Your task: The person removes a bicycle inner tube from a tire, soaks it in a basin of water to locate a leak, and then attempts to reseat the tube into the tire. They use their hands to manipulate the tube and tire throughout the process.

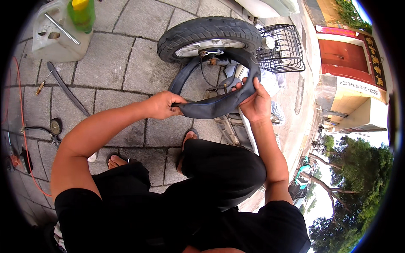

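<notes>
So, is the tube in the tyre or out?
Out, where visible: the tube loops outside the tyre, held by the left hand and right hand. Whether its far side is fully clear, I can't tell.

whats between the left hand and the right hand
In the head view, a flattened stretch of the black inner tube lies between the left hand and the right hand, held at either end by them.

The wheel (211, 44) stands behind the tube (211, 109), left of the basket (290, 47)
</notes>
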`<action>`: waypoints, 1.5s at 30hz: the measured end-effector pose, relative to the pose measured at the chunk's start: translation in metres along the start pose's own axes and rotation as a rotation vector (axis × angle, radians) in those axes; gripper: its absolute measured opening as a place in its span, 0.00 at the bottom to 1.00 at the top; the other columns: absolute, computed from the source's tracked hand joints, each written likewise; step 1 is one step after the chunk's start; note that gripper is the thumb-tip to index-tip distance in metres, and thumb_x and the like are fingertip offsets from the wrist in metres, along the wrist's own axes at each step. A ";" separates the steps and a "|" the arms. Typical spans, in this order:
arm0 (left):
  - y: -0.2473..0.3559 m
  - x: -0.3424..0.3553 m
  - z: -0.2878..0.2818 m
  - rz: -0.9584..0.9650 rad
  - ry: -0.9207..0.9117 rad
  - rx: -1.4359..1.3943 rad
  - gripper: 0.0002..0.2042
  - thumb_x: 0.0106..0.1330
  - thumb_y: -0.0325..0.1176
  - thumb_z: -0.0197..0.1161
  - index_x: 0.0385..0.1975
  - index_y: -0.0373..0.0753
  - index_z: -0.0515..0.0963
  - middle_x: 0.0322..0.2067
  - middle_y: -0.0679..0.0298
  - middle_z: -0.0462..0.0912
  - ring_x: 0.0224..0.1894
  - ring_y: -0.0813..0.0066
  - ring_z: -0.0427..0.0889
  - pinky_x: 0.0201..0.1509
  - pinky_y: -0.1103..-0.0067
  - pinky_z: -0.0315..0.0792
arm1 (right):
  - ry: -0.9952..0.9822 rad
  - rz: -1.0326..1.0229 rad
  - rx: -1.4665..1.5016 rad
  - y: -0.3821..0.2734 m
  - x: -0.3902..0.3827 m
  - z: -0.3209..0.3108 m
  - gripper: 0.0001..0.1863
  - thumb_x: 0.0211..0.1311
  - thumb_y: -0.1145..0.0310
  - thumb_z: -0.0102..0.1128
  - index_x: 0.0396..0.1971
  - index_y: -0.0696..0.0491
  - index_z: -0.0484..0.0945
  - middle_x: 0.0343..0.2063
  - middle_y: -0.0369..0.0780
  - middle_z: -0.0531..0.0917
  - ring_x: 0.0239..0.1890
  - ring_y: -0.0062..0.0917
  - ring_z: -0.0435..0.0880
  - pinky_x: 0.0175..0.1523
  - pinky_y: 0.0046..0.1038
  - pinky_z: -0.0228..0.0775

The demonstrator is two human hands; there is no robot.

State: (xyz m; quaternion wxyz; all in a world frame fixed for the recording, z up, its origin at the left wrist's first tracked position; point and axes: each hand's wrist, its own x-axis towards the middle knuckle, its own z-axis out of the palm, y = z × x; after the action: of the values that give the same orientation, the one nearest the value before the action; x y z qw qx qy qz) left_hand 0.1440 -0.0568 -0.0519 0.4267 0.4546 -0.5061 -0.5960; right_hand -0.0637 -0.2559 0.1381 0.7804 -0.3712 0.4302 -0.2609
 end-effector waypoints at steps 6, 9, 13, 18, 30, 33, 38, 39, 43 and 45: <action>0.042 -0.003 0.007 0.065 0.027 0.228 0.40 0.54 0.50 0.84 0.66 0.43 0.76 0.50 0.57 0.89 0.51 0.64 0.90 0.55 0.70 0.81 | 0.042 -0.006 -0.020 0.002 0.001 0.001 0.17 0.78 0.57 0.59 0.48 0.57 0.82 0.39 0.40 0.87 0.42 0.35 0.87 0.55 0.46 0.80; 0.049 -0.001 0.023 0.107 0.121 0.176 0.38 0.57 0.50 0.83 0.65 0.42 0.76 0.50 0.56 0.89 0.50 0.64 0.90 0.54 0.70 0.81 | 0.045 -0.014 -0.018 0.001 -0.001 0.006 0.17 0.78 0.57 0.60 0.49 0.57 0.81 0.40 0.40 0.87 0.41 0.35 0.86 0.55 0.46 0.79; 0.035 0.004 0.037 0.236 0.200 0.026 0.25 0.65 0.47 0.78 0.56 0.39 0.83 0.42 0.58 0.89 0.43 0.68 0.88 0.49 0.72 0.79 | -0.069 0.004 -0.024 0.000 0.003 0.002 0.17 0.77 0.58 0.60 0.50 0.58 0.81 0.41 0.41 0.87 0.44 0.37 0.86 0.57 0.47 0.79; 0.030 0.002 0.027 0.144 0.154 -0.100 0.15 0.72 0.44 0.73 0.46 0.39 0.88 0.28 0.65 0.84 0.31 0.82 0.76 0.37 0.77 0.72 | -0.073 0.020 0.026 0.003 0.003 0.005 0.19 0.75 0.58 0.60 0.50 0.60 0.79 0.41 0.46 0.86 0.48 0.42 0.87 0.59 0.48 0.79; 0.019 0.002 0.019 0.177 0.109 -0.032 0.14 0.74 0.40 0.71 0.50 0.37 0.87 0.32 0.67 0.86 0.34 0.84 0.79 0.39 0.79 0.74 | -0.103 0.076 0.003 0.002 0.005 0.006 0.19 0.75 0.58 0.59 0.49 0.61 0.80 0.41 0.48 0.87 0.47 0.43 0.87 0.60 0.48 0.78; 0.020 0.003 0.018 0.186 0.095 0.006 0.15 0.74 0.41 0.71 0.51 0.37 0.87 0.32 0.66 0.86 0.34 0.84 0.79 0.39 0.79 0.75 | -0.069 0.076 -0.003 0.001 0.004 0.004 0.18 0.75 0.59 0.59 0.49 0.59 0.80 0.42 0.46 0.87 0.47 0.43 0.87 0.61 0.49 0.77; 0.021 0.001 0.014 0.159 0.091 -0.012 0.19 0.74 0.47 0.70 0.52 0.39 0.87 0.28 0.65 0.83 0.30 0.81 0.76 0.37 0.78 0.73 | -0.052 0.081 0.005 0.002 0.002 0.009 0.18 0.74 0.59 0.59 0.50 0.59 0.80 0.42 0.46 0.87 0.48 0.43 0.87 0.61 0.49 0.77; 0.020 0.001 0.014 0.150 0.088 -0.004 0.19 0.73 0.47 0.71 0.53 0.39 0.87 0.29 0.65 0.84 0.30 0.81 0.77 0.38 0.78 0.74 | -0.051 0.079 0.002 0.003 0.002 0.010 0.18 0.75 0.59 0.58 0.50 0.61 0.79 0.42 0.47 0.87 0.47 0.43 0.87 0.60 0.48 0.77; 0.027 -0.003 0.010 0.119 0.065 -0.051 0.21 0.70 0.44 0.74 0.56 0.38 0.85 0.38 0.66 0.88 0.38 0.83 0.82 0.45 0.80 0.78 | -0.044 0.080 -0.051 -0.002 0.003 0.001 0.17 0.76 0.63 0.56 0.54 0.61 0.74 0.42 0.49 0.86 0.46 0.46 0.88 0.57 0.49 0.80; 0.026 -0.002 0.000 0.063 0.026 -0.045 0.23 0.68 0.40 0.77 0.58 0.36 0.83 0.43 0.66 0.90 0.43 0.83 0.84 0.49 0.81 0.79 | -0.037 0.073 -0.054 -0.003 0.003 0.001 0.17 0.76 0.64 0.55 0.54 0.61 0.74 0.41 0.49 0.86 0.46 0.46 0.88 0.57 0.49 0.80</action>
State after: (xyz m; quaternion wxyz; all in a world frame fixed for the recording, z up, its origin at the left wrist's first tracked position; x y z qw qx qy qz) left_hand 0.1457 -0.0579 -0.0256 0.4617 0.4367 -0.5010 -0.5875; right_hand -0.0619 -0.2594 0.1396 0.7869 -0.3810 0.4360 -0.2135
